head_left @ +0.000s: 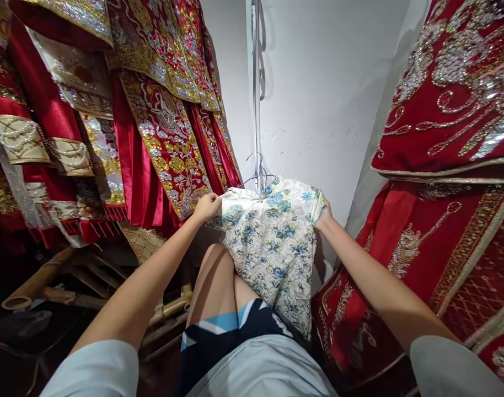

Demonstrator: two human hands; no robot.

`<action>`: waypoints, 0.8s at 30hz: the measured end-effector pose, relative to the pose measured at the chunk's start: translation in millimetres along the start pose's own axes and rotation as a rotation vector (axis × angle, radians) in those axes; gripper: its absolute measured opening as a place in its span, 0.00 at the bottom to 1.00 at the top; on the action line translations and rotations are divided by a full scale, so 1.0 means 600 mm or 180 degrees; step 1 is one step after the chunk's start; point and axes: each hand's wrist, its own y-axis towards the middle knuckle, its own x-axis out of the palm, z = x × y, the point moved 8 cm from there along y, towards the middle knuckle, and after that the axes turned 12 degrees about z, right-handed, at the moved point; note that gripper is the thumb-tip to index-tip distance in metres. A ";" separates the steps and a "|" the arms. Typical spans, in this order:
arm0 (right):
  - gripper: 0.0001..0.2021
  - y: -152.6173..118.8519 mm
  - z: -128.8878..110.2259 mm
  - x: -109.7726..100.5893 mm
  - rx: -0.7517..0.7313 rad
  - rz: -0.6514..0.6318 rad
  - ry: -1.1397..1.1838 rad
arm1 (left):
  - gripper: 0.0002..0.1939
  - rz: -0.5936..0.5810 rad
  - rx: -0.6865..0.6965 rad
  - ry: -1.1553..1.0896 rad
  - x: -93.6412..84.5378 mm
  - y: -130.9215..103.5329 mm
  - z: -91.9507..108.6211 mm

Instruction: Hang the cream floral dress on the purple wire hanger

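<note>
A white short-sleeved shirt (272, 237) with a blue and yellow flower print is spread out in front of my knees. A thin purple wire hanger (261, 168) shows at its neckline, its hook close to a metal wall rail. My left hand (208, 208) pinches the shirt at its left sleeve and shoulder. On the other side my right hand (324, 215) is at the right sleeve; its fingers are mostly hidden inside or behind the cloth. The lower part of the shirt hangs down beside my leg.
Red embroidered garments (169, 121) hang on the left, and more beaded red garments (454, 110) hang close on the right. A slotted metal rail (257, 82) runs up the white wall (318, 71). Bamboo furniture (57, 275) stands low at the left.
</note>
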 end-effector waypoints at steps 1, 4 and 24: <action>0.30 0.002 0.000 -0.009 0.0113 -0.0019 0.0133 | 0.13 -0.0013 0.0027 -0.0032 -0.001 -0.002 0.001; 0.27 0.015 -0.002 -0.015 0.0618 -0.0096 0.0696 | 0.16 -0.0128 0.0275 -0.0206 -0.002 0.005 0.030; 0.12 -0.145 -0.250 -0.080 -0.0360 0.1424 0.1859 | 0.47 0.0840 0.2832 -0.0539 -0.037 -0.075 0.208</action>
